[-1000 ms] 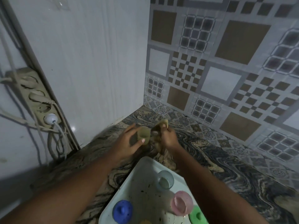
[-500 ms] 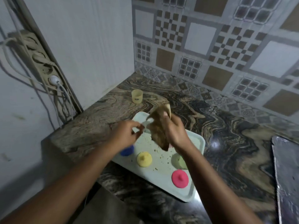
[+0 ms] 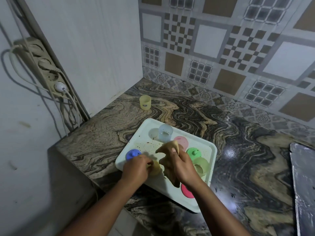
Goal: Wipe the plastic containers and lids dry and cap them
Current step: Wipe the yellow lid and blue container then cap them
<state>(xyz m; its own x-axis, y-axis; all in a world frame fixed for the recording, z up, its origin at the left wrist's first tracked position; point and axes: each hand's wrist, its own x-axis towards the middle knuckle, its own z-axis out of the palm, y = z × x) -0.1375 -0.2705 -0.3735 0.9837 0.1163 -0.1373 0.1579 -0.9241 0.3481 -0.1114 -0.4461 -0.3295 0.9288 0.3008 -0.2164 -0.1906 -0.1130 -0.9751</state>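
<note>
A white tray point(image 3: 207, 167) on the marble counter holds a blue lid point(image 3: 133, 154), a green lid point(image 3: 193, 152), a red-pink lid point(image 3: 186, 191), a yellow lid point(image 3: 156, 167), a clear bluish container point(image 3: 165, 133), a pink container point(image 3: 181, 141) and a greenish container point(image 3: 201, 165). My left hand point(image 3: 136, 168) has its fingers closed on the yellow lid on the tray. My right hand point(image 3: 181, 165) grips a brown cloth point(image 3: 170, 149) above the tray's middle. A yellow container point(image 3: 145, 102) stands alone on the counter near the back corner.
A power strip point(image 3: 49, 72) with cables hangs on the left wall. The counter's left edge point(image 3: 56, 143) drops off beside the tray. A grey metal sheet point(image 3: 303, 181) lies at the far right. Patterned wall tiles close off the back.
The yellow container was set down on the counter and let go. Both hands came back over the tray; my left hand moved down onto the yellow lid. The cloth stays in my right hand.
</note>
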